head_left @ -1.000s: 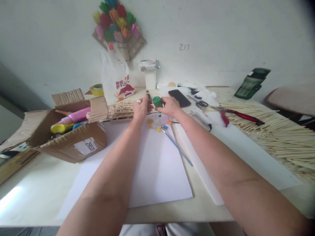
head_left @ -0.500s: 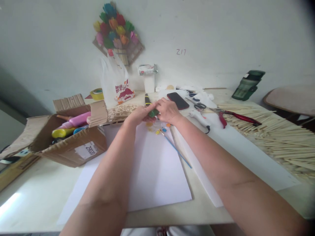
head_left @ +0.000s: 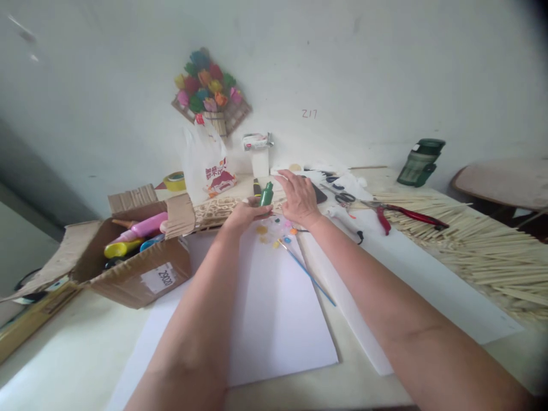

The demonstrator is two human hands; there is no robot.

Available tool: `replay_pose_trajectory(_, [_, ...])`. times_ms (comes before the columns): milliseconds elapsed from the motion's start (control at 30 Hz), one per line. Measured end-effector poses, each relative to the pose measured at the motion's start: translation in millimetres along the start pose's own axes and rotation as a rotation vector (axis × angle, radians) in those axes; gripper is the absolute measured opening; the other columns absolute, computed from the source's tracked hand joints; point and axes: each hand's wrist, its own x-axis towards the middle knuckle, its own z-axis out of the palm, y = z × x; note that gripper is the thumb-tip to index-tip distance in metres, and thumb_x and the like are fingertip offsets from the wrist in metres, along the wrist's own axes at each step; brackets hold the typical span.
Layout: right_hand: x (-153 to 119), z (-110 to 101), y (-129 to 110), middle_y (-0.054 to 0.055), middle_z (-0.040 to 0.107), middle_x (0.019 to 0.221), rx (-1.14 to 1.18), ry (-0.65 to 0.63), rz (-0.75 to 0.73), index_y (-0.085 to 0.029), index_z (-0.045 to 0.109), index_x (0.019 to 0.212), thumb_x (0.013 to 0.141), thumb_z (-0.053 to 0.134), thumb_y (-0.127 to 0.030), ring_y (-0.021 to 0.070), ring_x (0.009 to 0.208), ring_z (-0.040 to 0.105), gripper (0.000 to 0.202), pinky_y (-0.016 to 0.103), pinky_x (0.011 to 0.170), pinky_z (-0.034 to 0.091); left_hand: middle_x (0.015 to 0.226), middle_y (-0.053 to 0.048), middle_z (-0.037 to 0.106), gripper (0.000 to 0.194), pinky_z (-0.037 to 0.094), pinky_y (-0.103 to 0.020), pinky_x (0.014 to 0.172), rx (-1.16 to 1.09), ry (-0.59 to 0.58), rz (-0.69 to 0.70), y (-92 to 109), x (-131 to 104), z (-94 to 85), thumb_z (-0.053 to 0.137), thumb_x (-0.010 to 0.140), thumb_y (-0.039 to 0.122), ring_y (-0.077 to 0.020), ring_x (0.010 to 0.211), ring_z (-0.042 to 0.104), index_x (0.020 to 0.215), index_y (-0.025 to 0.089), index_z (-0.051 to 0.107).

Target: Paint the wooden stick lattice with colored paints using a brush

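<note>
Right hand (head_left: 299,198): moved up and to the right, off the green bottle (head_left: 266,196) that both hands covered half a second ago; the bottle's narrow tip now shows.

Left hand (head_left: 247,213): closed around the bottle's lower part, holding it tilted, tip leaning right and far, above the far end of the white paper (head_left: 282,325). Right hand: just beside the bottle, apart from it, fingers partly bent; whether anything sits in them cannot be told.

Paint dabs, several colours, including orange (head_left: 293,231): just near of the hands. Paintbrush (head_left: 310,277), blue handle: lying slantwise, bristles at the dabs.

Left: open cardboard box (head_left: 128,285) with a pink bottle (head_left: 149,225) among others; lattice piece (head_left: 217,210) between box and left hand.

Right: phone (head_left: 319,195), partly behind the right hand; scissors (head_left: 345,197); red-handled pliers (head_left: 413,214); thin wooden sticks (head_left: 488,257).
</note>
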Motion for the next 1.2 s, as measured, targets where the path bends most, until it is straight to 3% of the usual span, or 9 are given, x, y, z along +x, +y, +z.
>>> replay_pose_trajectory(267, [4.3,-7.0,8.4,0.015,0.051,0.135,0.014,0.102,0.158,-0.016,0.053,0.128,0.069,0.048,-0.011,0.0319,0.115,0.047,0.059,0.044,0.093,0.031,0.084,-0.002,0.067,0.046,0.049,-0.033,0.081,0.215,0.164,0.347,-9.9,11.9,0.8,0.085,0.05,0.026,-0.0177,0.081,0.064,0.086,0.018,0.058])
replay_pose_trajectory(400, [6.5,-13.7,4.3,0.015,0.055,0.13,0.032,0.095,0.2,-0.016,0.056,0.124,0.071,0.047,-0.012,0.0317,0.114,0.047,0.054,0.043,0.093,0.032,0.084,-0.002,0.066,0.044,0.05,-0.034,0.08,0.399,0.255,0.441,-16.6,17.0,-2.7,0.083,0.055,0.029,-0.0183,0.08,0.063,0.09,0.019,0.059])
replay_pose_trajectory(667, [18.0,-25.1,-5.1,0.014,0.064,0.114,0.115,-0.009,0.314,-0.014,0.059,0.118,0.077,0.044,-0.012,0.0274,0.105,0.055,0.044,0.039,0.091,0.036,0.081,0.0,0.064,0.041,0.049,-0.028,0.072,0.414,0.388,0.541,-17.6,16.6,2.8,0.081,0.059,0.031,-0.0155,0.074,0.061,0.09,0.02,0.057])
replay_pose_trajectory(867, [34.9,-31.9,-0.6,0.007,0.071,0.11,0.194,-0.29,0.409,-0.02,0.066,0.11,0.081,0.047,-0.018,0.0229,0.102,0.063,0.034,0.032,0.084,0.044,0.074,0.001,0.064,0.038,0.048,-0.028,0.065,0.53,0.469,0.526,-14.7,12.1,5.1,0.082,0.058,0.03,-0.0155,0.067,0.06,0.086,0.02,0.059])
replay_pose_trajectory(1200, [31.8,-66.8,15.2,0.009,0.071,0.112,-0.021,-0.862,0.366,-0.022,0.073,0.105,0.076,0.065,-0.034,0.0253,0.098,0.066,0.032,0.029,0.076,0.047,0.082,-0.002,0.069,0.041,0.052,-0.03,0.072,0.48,0.418,0.524,-20.9,16.3,2.4,0.083,0.057,0.032,-0.0178,0.075,0.066,0.09,0.02,0.063])
